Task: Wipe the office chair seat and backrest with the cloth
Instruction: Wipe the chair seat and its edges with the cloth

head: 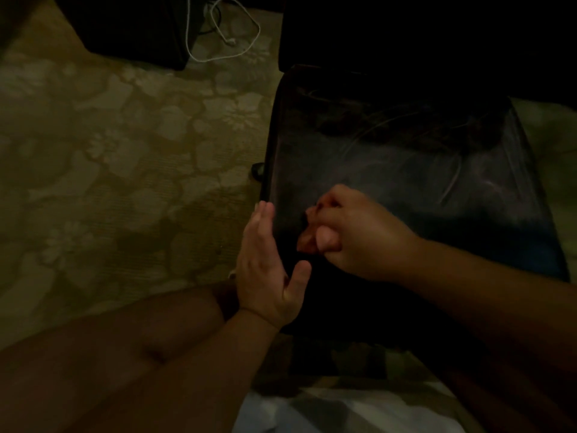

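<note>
Dark chair seat [406,170] just ahead, above patterned carpet [109,135]; right hand [352,235] fisted low on it, cloth unseen, perhaps bunched inside; left hand [265,264] flat-fingered along its edge, likely bracing.

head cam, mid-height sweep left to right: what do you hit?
Patterned carpet → left hand, fingers straight, at the seat's left edge → right hand, fingers curled, over the seat → dark chair seat → strip of carpet at far right.
</note>
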{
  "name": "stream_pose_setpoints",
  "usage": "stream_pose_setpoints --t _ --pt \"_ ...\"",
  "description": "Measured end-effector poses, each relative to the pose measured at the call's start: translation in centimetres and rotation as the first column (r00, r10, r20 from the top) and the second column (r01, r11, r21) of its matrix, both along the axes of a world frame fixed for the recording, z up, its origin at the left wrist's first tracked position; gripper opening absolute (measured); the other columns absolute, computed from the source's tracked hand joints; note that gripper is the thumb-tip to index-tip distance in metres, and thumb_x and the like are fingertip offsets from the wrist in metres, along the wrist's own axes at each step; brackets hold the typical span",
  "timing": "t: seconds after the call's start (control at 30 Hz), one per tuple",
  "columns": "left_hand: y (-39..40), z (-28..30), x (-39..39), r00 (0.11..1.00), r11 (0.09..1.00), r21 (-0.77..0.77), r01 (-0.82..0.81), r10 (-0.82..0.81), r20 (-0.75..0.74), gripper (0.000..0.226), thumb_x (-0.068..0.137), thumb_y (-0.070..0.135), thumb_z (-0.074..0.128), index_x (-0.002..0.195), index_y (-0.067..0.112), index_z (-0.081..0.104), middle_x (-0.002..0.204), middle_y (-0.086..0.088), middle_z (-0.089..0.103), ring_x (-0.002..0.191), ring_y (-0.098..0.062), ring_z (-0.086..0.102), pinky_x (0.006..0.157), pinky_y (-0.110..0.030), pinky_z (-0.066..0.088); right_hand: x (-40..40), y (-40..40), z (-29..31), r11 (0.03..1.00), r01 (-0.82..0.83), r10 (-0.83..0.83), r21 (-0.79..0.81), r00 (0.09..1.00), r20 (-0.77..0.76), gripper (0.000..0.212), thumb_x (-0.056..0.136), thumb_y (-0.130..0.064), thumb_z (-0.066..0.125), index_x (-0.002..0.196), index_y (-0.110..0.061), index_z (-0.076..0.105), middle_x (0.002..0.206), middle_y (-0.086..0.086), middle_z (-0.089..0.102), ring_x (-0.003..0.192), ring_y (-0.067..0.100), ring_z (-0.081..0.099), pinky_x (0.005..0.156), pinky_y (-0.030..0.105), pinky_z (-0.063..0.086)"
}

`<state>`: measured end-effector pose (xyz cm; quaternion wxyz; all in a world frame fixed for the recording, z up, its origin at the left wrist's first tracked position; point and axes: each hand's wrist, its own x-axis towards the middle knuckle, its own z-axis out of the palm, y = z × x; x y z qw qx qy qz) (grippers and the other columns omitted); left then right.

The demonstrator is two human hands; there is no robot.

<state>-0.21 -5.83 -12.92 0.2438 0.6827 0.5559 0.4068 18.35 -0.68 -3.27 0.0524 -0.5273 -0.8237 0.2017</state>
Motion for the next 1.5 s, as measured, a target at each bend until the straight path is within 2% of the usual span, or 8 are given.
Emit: stream_pose_setpoints --t 0.1,0.4,0.67,0.87,1.03,1.2,1.4,1.5 --pt "0.2 -0.1 -0.1 1.000 1.000 -0.001 0.005 -0.005 0.013 0.093 0.099 0.076 0.026 0.164 0.009 0.019 0.168 -0.014 0.031 0.154 -0.031 0.034 0.116 -0.055 0.038 -2.3 1.5 -1.0 0.989 0.111 -0.113 0.096 0.993 0.017 0.020 0.084 -0.033 0.074 0.102 -0.025 0.075 0.117 0.002 0.053 0.104 0.024 0.058 0.085 0.041 0.058" --pt "1.6 -0.1 -1.4 0.999 1.000 -0.020 0.022 -0.021 0.040 0.083 0.101 0.068 0.032 0.166 0.021 0.010 0.171 -0.015 0.024 0.157 -0.029 0.030 0.120 -0.051 0.037 -4.9 3.8 -0.3 0.971 -0.239 0.239 0.005 0.971 -0.001 0.014 0.086 -0.030 0.068 0.095 -0.023 0.075 0.115 0.005 0.056 0.099 0.026 0.058 0.084 0.037 0.054" --pt "1.9 2.2 -0.9 0.963 0.993 -0.118 0.028 -0.059 -0.265 0.086 0.093 0.057 0.055 0.165 0.031 0.016 0.174 -0.010 0.015 0.157 -0.032 0.026 0.122 -0.050 0.034 4.9 -3.7 -0.6 1.000 0.019 -0.020 -0.009 0.988 -0.152 0.029 0.079 -0.035 0.066 0.101 -0.019 0.075 0.115 0.002 0.054 0.101 0.015 0.059 0.087 0.020 0.048" --pt "3.3 5.2 1.4 0.921 0.965 -0.223 -0.137 0.042 -0.387 0.094 0.091 0.064 0.061 0.164 0.035 0.010 0.174 -0.010 0.012 0.157 -0.034 0.023 0.121 -0.063 0.029 14.3 -8.7 -0.5 0.986 0.159 -0.165 -0.057 0.979 -0.122 0.040 0.080 -0.024 0.081 0.119 -0.023 0.072 0.129 -0.009 0.047 0.115 0.008 0.058 0.102 0.024 0.051" --pt "3.7 6.0 6.1 0.797 0.993 -0.120 0.010 -0.080 -0.599 0.102 0.082 0.083 0.054 0.163 0.037 0.013 0.173 -0.008 0.019 0.158 -0.032 0.021 0.120 -0.067 0.026 20.6 -10.2 -0.3 0.895 0.446 -0.446 -0.008 0.895 -0.001 0.055 0.078 -0.035 0.091 0.127 -0.020 0.070 0.130 -0.001 0.046 0.110 0.020 0.061 0.100 0.035 0.053" --pt "2.7 4.8 7.1 0.791 0.994 -0.090 -0.063 -0.005 -0.612 0.095 0.082 0.076 0.061 0.160 0.033 0.025 0.173 -0.009 0.020 0.159 -0.033 0.019 0.121 -0.068 0.023 24.1 -10.3 -0.2 0.942 0.326 -0.335 0.078 0.928 0.160 0.041 0.086 -0.042 0.079 0.117 -0.017 0.071 0.113 0.004 0.048 0.089 0.024 0.060 0.083 0.032 0.054" --pt "1.9 3.9 7.8 0.788 0.993 -0.090 -0.076 0.004 -0.615 0.092 0.080 0.074 0.057 0.157 0.031 0.030 0.174 -0.008 0.013 0.160 -0.035 0.017 0.120 -0.071 0.020 28.4 -3.4 -1.7 0.546 0.802 -0.835 0.241 0.544 0.080 0.041 0.091 -0.045 0.056 0.100 -0.007 0.068 0.112 0.028 0.058 0.089 0.044 0.059 0.084 0.043 0.054" --pt "2.0 3.7 7.9 0.780 0.994 -0.071 -0.079 0.017 -0.625 0.096 0.079 0.073 0.056 0.160 0.032 0.026 0.175 -0.010 0.007 0.159 -0.038 0.018 0.118 -0.072 0.022 26.5 -2.8 -2.4 0.636 0.712 -0.755 0.297 0.653 0.051 0.028 0.093 -0.035 0.062 0.096 -0.009 0.071 0.107 0.022 0.057 0.090 0.042 0.058 0.083 0.041 0.052"
